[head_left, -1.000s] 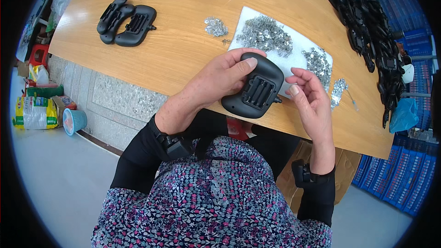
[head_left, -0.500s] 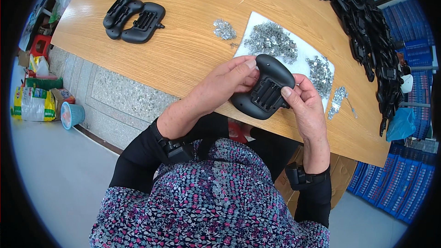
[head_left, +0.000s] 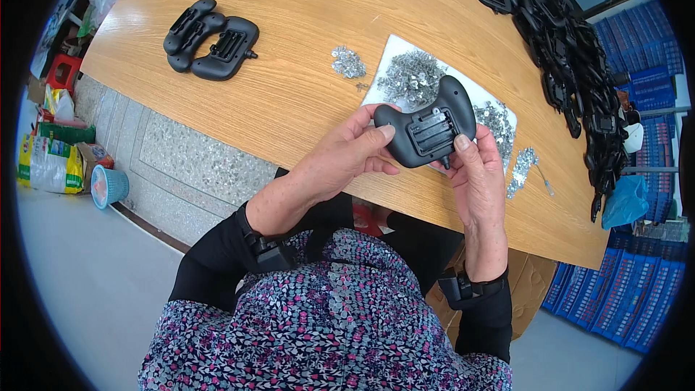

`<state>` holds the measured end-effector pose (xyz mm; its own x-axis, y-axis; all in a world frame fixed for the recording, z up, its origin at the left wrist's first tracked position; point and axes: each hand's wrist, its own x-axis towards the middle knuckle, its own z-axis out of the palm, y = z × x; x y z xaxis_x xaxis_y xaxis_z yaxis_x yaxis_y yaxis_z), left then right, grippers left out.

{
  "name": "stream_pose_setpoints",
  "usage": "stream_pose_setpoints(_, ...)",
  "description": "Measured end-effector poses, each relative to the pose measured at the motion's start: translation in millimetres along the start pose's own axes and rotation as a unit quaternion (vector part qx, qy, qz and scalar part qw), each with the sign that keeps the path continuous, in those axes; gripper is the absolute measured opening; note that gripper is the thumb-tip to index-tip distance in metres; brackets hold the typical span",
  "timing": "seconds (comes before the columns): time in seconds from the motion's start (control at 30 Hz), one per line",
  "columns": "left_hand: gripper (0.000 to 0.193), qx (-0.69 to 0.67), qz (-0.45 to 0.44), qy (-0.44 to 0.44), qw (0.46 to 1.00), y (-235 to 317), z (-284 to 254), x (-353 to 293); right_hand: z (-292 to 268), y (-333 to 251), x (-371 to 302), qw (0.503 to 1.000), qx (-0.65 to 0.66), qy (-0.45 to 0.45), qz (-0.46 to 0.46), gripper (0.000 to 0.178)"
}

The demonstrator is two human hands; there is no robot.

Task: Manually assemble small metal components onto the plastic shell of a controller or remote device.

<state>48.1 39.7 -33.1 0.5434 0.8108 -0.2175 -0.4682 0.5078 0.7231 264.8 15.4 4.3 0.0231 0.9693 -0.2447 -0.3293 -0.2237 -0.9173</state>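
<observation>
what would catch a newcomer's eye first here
Both hands, left and right, hold a black controller shell above the table's near edge. Beyond it, silver metal bits lie heaped on a white sheet, and black shells pile along the right.

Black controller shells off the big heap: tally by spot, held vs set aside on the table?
Held in left hand and right hand: 1, the black shell
Set aside at the wooden table's far left: 2, the shell pair
Total: 3
</observation>
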Motion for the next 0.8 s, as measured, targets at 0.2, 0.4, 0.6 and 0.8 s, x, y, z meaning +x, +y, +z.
stream_pose_setpoints(0.2,0.041,0.085,0.049,-0.022,0.995,6,-12,15,-1,-6,3,0.989,-0.111,0.025,-0.091,0.044)
stream_pose_setpoints(0.4,0.042,0.244,0.042,-0.051,0.968,31,-8,14,-13,-24,10,0.983,-0.177,-0.039,-0.029,0.035)
stream_pose_setpoints(0.6,0.044,0.212,0.024,-0.029,0.976,31,-11,17,-14,-14,9,0.990,-0.131,-0.050,0.031,0.024)
stream_pose_setpoints(0.8,0.044,0.158,0.009,-0.010,0.987,32,-10,16,-11,-9,6,0.992,-0.104,-0.057,0.037,0.022)
